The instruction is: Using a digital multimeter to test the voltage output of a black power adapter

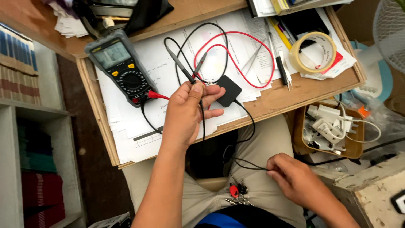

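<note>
Head view: the black adapter (228,90), a small square block, lies on the papers (168,63) near the front edge of the wooden board (295,90), touching the fingertips of the left hand (187,112). That hand is closed around both meter probes (185,69), which stick out of the fist toward the far side, their long axes running up and left, close together. So the adapter sits just right of the grip, while the probe tips point away from it. The adapter's thin black cable (249,135) drops off the board edge, loops over the lap and reaches the right hand (295,179), whose thumb and fingers are pinched on it low at the near right. The left hand is far nearer the adapter. Red and black leads (236,50) curl over the papers back to the grey multimeter (122,67) at far left. A roll of tape (313,52) lies far right; keys (236,194) rest on the lap.
</note>
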